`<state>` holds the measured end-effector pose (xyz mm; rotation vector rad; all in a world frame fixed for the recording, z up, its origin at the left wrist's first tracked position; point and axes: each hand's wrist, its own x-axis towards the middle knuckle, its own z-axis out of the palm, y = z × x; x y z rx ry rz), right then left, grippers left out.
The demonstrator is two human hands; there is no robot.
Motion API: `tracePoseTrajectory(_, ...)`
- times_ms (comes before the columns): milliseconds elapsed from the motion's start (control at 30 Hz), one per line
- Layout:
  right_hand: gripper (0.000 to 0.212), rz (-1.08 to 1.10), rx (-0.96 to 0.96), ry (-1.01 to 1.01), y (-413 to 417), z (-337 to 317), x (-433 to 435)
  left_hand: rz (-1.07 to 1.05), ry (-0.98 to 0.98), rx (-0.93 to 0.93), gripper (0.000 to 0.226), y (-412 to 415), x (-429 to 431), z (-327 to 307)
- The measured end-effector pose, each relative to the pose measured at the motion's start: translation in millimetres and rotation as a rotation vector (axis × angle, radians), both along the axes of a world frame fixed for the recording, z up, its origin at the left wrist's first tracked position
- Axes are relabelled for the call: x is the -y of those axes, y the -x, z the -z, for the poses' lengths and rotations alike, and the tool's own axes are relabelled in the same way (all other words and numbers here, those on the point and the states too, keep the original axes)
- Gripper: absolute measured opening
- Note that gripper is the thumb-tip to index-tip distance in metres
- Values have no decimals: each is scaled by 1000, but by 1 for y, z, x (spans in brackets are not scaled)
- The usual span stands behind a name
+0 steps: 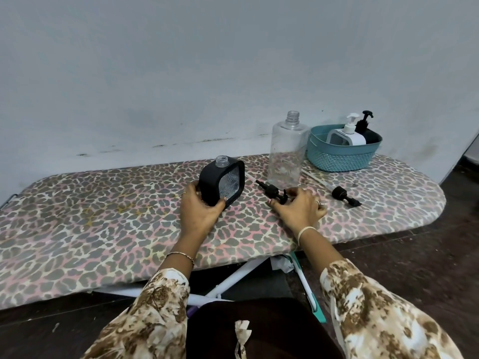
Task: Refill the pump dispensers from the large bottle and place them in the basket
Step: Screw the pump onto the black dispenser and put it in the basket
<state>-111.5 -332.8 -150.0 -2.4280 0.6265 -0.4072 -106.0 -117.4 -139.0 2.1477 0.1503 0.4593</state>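
Firmly, the left fingers [222, 202] curled round the lower corner of a square black plastic dispenser with a clear ribbed window [212, 182]. The left hand [201, 211] held it upright on the leopard-print padded surface [103, 203], its threaded neck uncapped. How full it was could not be told.

The right fingers [275, 203] closed narrowly on a black pump head with a thin tube [273, 190], which lay flat just beside the dispenser; the right hand [300, 211] rested on the surface.

Two loose pump heads lay out in all. The second black pump head [344, 195] sat apart to the right, its tube pointing towards the basket.

One large clear plastic bottle [286, 151] stood uncapped behind the right hand and looked nearly empty.

One teal ribbed plastic basket [337, 156] stood just beside it. It held two dispensers with pumps fitted: a white square dispenser [350, 134] and a black dispenser behind it [365, 128].

That made three dispensers counted.
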Motion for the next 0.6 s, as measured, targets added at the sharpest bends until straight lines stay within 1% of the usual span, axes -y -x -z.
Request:
tracePoseTrajectory(100, 45, -4, -8, 27, 1, -2, -1, 8, 53, 3, 78, 2, 0, -2)
tracePoseTrajectory(200, 33, -14, 66, 7, 0, -1, -1, 30, 86, -2, 77, 1, -1, -2)
tracePoseTrajectory(267, 29, -45, 148, -103, 0, 3, 1, 39, 113, -20, 75, 1, -1, -2)
tracePoseTrajectory(367, 24, -111, 301, -329, 2, 5, 3, 109, 198, -25, 64, 3, 0, -4)
tracePoseTrajectory(433, 24, -136, 384, -417, 3, 3, 2, 153, 268, -36, 60, 6, 0, -6)
tracePoseTrajectory(600, 24, -210, 447, -579, 1, 2, 1, 204, 363, -55, 60, 5, -2, -6)
